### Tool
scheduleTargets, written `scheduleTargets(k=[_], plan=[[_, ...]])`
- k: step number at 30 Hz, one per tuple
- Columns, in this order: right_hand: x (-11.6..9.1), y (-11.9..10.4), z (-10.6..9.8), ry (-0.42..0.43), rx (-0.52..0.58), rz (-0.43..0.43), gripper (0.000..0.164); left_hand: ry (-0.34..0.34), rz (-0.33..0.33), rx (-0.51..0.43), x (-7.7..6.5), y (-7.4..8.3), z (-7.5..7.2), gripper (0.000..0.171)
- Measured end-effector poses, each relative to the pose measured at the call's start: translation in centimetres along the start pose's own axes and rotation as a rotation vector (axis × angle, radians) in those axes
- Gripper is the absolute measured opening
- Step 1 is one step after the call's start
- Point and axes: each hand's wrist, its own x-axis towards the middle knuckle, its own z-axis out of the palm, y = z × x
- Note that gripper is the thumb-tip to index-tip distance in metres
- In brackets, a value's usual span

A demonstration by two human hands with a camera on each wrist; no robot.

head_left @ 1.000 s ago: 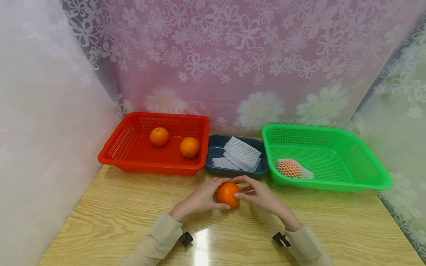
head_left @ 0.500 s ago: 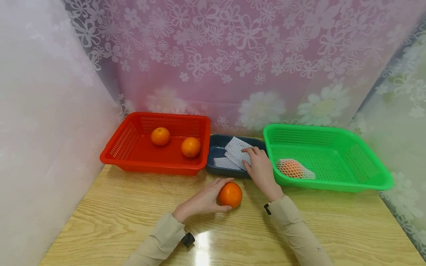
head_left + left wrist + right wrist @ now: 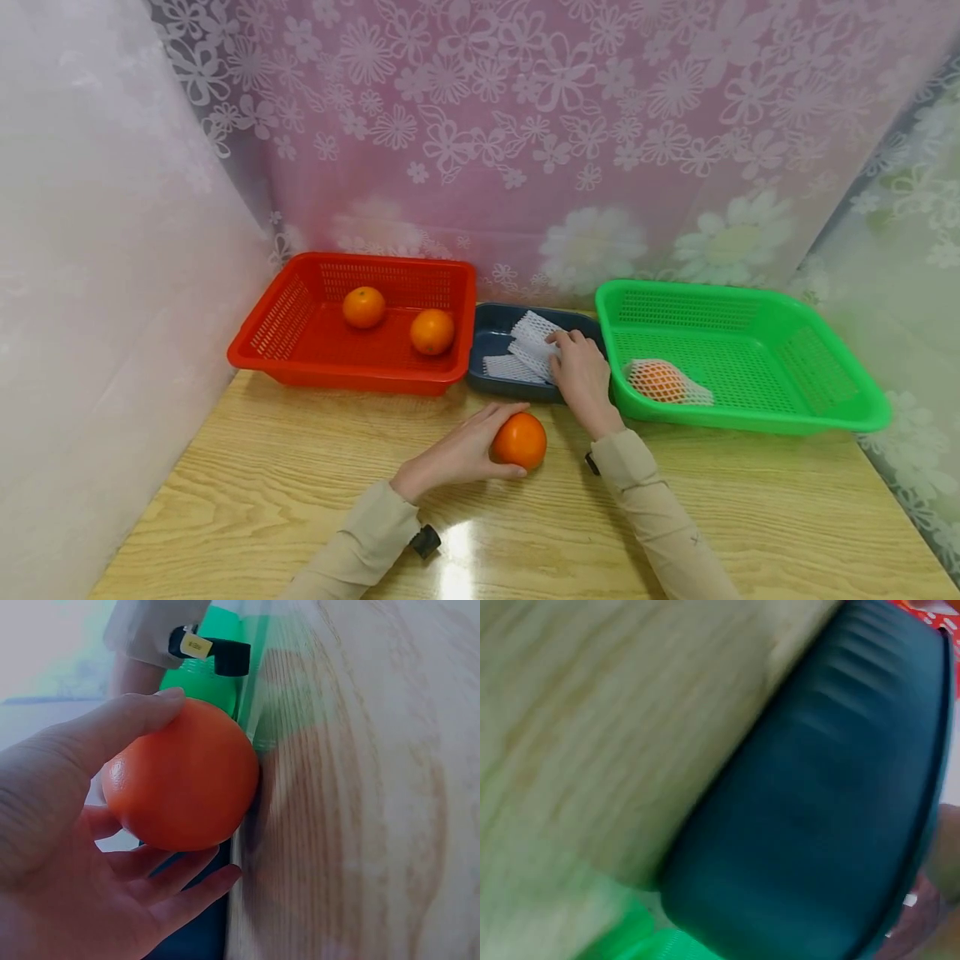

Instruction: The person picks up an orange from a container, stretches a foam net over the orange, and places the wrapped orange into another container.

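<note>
The left hand [image 3: 468, 446] curves round an orange [image 3: 521, 441], its thumb on the near side and its fingers round the far side. That orange is at the middle of the wooden surface [image 3: 750, 517], well in from the left and right edges.

The right hand [image 3: 581, 371] reaches over the near rim of a dark blue tray [image 3: 491, 342], fingers bent and touching the white foam nets [image 3: 531, 352] inside; whether it pinches one I cannot tell.

The tray stands along the middle of the surface's far edge. Just to its left, at the far left corner, is a red basket [image 3: 337, 377] with a second orange [image 3: 363, 307] toward its back and a third orange [image 3: 432, 332] near its right wall. At the far right corner, just beside the tray, a green basket [image 3: 750, 417] has a netted orange [image 3: 657, 381] in its near left corner. Behind hangs a pink flowered curtain [image 3: 450, 208].
</note>
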Motion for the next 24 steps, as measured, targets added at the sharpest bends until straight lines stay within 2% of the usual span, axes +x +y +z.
scheduleTargets(k=[4, 8, 12, 17, 19, 21, 24], plan=[[-0.2, -0.6, -1.3, 0.135, 0.044, -0.028, 0.015, 0.007, 0.004, 0.010, 0.0, 0.0, 0.1, 0.085], [-0.3, -1.6, -3.2, 0.249, 0.158, -0.060, 0.020, 0.006, 0.003, 0.010, 0.0, 0.1, 0.1, 0.088], [-0.7, -2.3, -4.9, 0.285, 0.373, -0.045, 0.025, 0.007, -0.002, -0.005, -0.1, 0.1, -0.1, 0.091], [-1.8, -3.0, -6.6, 0.254, 0.694, 0.033, 0.030, 0.054, 0.005, -0.034, 0.0, 0.4, -1.0, 0.083], [-2.3, -3.3, -7.0, 0.234, 0.823, 0.046, 0.032, 0.118, 0.024, -0.083, 0.1, 0.6, -1.4, 0.071], [-2.7, -3.5, -7.2, 0.209, 0.938, 0.036, 0.032, 0.188, 0.038, -0.183, 0.3, 0.7, -1.7, 0.057], [-3.6, -4.0, -7.4, 0.173, 1.045, 0.008, 0.032, 0.256, 0.052, -0.483, 0.5, 0.7, -1.9, 0.041]])
